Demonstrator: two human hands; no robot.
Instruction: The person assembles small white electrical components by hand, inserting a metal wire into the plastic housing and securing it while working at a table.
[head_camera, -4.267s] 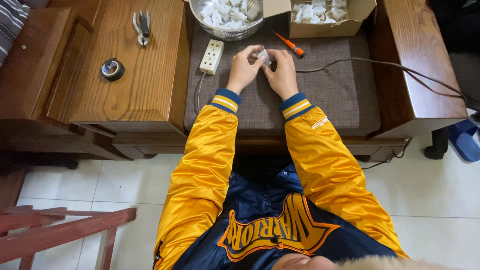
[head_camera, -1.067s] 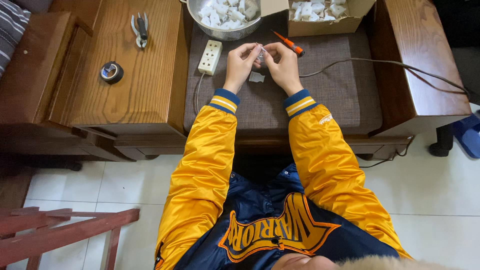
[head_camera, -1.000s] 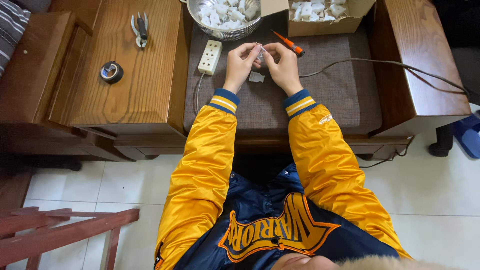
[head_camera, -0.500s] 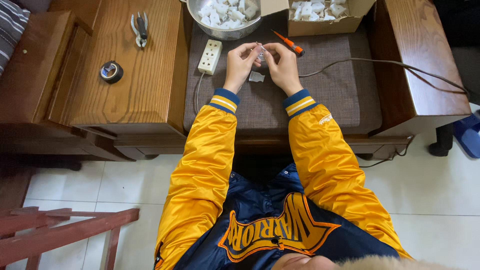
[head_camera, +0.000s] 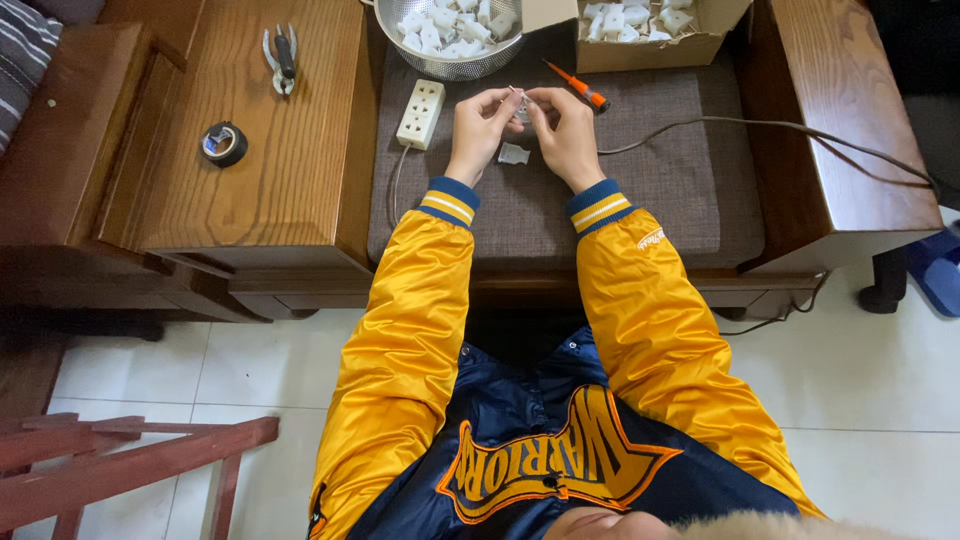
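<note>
My left hand (head_camera: 482, 122) and my right hand (head_camera: 562, 125) meet above the grey seat cushion (head_camera: 650, 190), fingertips pinched together on a small white plastic part (head_camera: 520, 104). Another small white part (head_camera: 513, 154) lies on the cushion just below my hands. An orange-handled screwdriver (head_camera: 578, 87) rests just beyond my right hand. A white power strip (head_camera: 421, 113) lies to the left of my left hand.
A metal bowl (head_camera: 455, 35) and a cardboard box (head_camera: 650, 30), both holding several white parts, stand at the far edge. Pliers (head_camera: 283, 55) and a roll of black tape (head_camera: 224, 143) lie on the wooden side table (head_camera: 290, 170). A grey cable (head_camera: 770, 128) crosses the right armrest.
My hands stay together over the cushion; a white part that was not there 4.3 s ago now lies below them. In the last second only my fingers shift slightly.
</note>
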